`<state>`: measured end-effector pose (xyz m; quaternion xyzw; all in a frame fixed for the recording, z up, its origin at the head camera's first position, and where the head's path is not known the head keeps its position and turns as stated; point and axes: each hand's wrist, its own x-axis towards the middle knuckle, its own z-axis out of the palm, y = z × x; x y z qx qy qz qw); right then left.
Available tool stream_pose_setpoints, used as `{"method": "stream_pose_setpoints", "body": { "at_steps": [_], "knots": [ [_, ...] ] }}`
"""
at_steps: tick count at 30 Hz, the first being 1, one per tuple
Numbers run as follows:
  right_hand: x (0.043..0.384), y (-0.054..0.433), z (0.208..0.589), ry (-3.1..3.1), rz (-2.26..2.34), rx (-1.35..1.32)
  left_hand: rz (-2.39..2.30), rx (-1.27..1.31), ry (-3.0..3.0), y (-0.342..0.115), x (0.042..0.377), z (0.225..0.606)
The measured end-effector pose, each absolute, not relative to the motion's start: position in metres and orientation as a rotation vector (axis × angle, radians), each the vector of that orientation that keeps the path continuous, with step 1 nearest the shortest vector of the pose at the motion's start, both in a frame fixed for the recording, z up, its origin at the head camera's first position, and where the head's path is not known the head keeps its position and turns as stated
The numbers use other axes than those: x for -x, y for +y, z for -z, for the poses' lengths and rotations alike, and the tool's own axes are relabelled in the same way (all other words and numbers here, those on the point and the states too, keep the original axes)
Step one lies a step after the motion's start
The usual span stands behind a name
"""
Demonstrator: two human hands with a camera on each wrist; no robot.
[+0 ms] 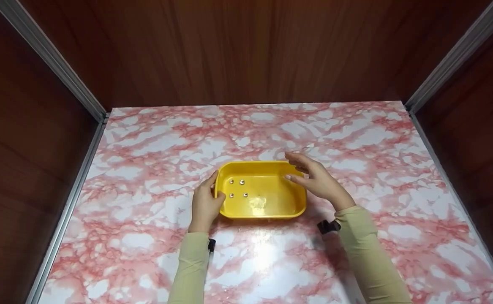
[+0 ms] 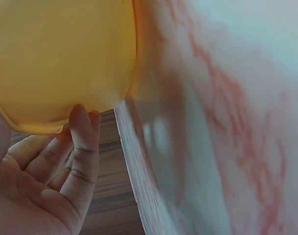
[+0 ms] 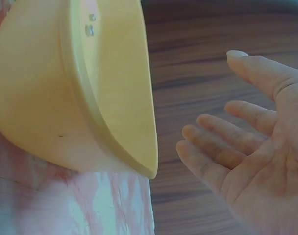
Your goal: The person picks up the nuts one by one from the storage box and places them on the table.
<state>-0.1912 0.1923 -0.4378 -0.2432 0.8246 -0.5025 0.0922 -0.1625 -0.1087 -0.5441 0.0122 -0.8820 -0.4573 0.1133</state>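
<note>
A yellow plastic tub [image 1: 278, 192] with rounded corners stands on the marbled table. Several small, shiny silver pieces [image 1: 242, 182] lie spread over the left part of its floor; their exact kind is too small to tell. My left hand [image 1: 206, 206] grips the tub's left end, thumb over the rim and fingers along the outside. In the left wrist view, fingertips [image 2: 81, 122] touch the tub's outer wall. My right hand [image 1: 320, 181] hovers at the right end, fingers spread and holding nothing. The right wrist view shows that palm [image 3: 266, 171] apart from the tub's rim [image 3: 90, 107].
The table [image 1: 166, 139] has a red-and-white marbled top. Dark wood-grain panels [image 1: 254, 55] rise behind it and on both sides, with metal strips [image 1: 66, 86] along the corners. A black wrist camera [image 1: 328, 226] sits by the right sleeve.
</note>
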Motion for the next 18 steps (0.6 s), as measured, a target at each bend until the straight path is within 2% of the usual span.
{"method": "stream_pose_setpoints", "body": {
  "at_steps": [18],
  "knots": [
    [0.202,0.182,0.442,2.407,1.503,0.724,1.316,-0.035,-2.587,-0.108,0.162,0.545]
  ]
}}
